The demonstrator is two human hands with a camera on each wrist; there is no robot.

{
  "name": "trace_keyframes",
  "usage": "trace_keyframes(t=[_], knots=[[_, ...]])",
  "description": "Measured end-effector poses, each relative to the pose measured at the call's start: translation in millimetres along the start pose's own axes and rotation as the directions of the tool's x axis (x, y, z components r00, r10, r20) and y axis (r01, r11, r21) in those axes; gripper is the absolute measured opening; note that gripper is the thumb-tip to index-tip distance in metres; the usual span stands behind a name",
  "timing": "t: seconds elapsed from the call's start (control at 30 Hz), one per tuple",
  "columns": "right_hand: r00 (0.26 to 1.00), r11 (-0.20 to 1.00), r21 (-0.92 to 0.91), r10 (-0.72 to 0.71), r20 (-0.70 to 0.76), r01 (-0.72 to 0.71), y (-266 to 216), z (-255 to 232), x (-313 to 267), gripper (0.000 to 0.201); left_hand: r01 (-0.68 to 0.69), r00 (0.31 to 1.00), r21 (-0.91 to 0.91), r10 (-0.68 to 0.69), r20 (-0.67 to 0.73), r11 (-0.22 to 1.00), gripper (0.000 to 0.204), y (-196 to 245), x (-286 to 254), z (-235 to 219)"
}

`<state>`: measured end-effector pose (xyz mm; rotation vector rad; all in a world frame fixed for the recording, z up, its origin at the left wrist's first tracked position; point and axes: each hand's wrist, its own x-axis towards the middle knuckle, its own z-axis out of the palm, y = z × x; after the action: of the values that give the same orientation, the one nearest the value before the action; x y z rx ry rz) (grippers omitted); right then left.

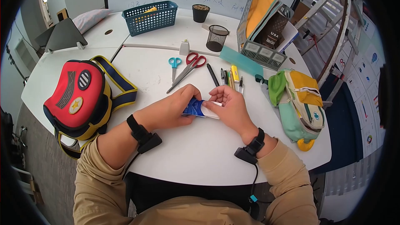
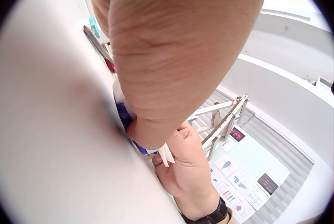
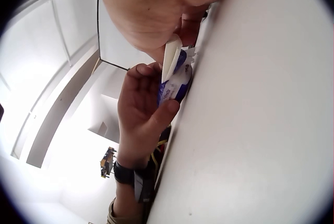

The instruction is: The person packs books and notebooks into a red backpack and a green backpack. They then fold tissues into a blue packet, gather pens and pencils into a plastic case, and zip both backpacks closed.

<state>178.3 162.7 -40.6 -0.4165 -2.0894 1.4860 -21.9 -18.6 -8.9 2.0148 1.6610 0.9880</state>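
My left hand (image 1: 168,108) grips a small blue-and-white tissue packet (image 1: 193,108) over the middle of the table. White folded tissue (image 1: 211,112) sticks out of the packet's right end, and my right hand (image 1: 231,110) pinches it there between thumb and fingers. From the right wrist, the packet (image 3: 175,91) appears with the tissue's folded edge (image 3: 170,61) standing out near the right thumb. The left palm covers most of the packet in the left wrist view. Beyond the hands lie red-handled scissors (image 1: 183,74), smaller blue-handled scissors (image 1: 174,67) and a black pen (image 1: 213,75).
A red backpack (image 1: 79,96) stands at left, a green-and-yellow pencil bag (image 1: 298,104) at right. Several pens and a yellow highlighter (image 1: 235,73) lie near the right hand. Farther back are a blue basket (image 1: 150,18), a mesh cup (image 1: 217,39), a potted plant (image 1: 201,13) and a file holder (image 1: 263,54).
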Motion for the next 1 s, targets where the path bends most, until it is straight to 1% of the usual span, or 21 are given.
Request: trace_keyframes(t=[0.03,0.13,0.23,0.33,0.43,0.53,0.63,0.83,0.93,1.0], knots=[[1.0,0.999,0.048,0.017,-0.005,-0.017,1,-1,1,0.039,-0.003,1.0,0.0,0.003,-0.006,1.0,0.058,-1,0,1],[0.999,0.991,0.131,0.025,0.019,-0.028,1,-1,2,0.041,-0.006,1.0,-0.015,0.006,-0.012,1.0,0.06,0,1,1],[0.999,0.993,0.121,-0.01,-0.049,0.016,-2,2,3,0.039,-0.027,0.998,0.015,0.028,-0.05,1.0,0.062,0,0,1],[0.997,0.989,0.148,0.005,-0.081,0.007,6,-1,5,0.036,-0.018,0.992,0.07,0.027,-0.121,0.997,0.063,-1,0,-1],[0.993,0.981,0.158,0.119,-0.02,-0.114,0,-5,3,0.029,0.05,0.985,0.047,-0.042,-0.166,0.998,0.064,-2,1,-3],[0.994,0.986,0.136,0.105,-0.013,-0.102,-3,-4,2,0.023,0.059,0.984,0.014,-0.056,-0.167,0.998,0.061,3,1,-5],[0.996,0.981,0.171,0.093,0.007,-0.093,-6,-4,2,0.019,0.019,0.985,0.01,-0.017,-0.171,1.0,0.061,-1,1,-1],[0.999,0.978,0.21,0.004,0.054,-0.016,0,0,2,0.016,0.024,0.987,-0.004,-0.024,-0.161,1.0,0.062,2,2,2],[0.994,0.982,0.156,0.104,0.022,-0.106,-7,-1,1,0.015,0.045,0.985,-0.001,-0.045,-0.168,0.999,0.062,3,2,0],[0.988,0.976,0.154,0.156,0.01,-0.156,-9,-4,1,0.016,0.065,0.978,0.008,-0.062,-0.198,0.998,0.064,-2,1,1]])
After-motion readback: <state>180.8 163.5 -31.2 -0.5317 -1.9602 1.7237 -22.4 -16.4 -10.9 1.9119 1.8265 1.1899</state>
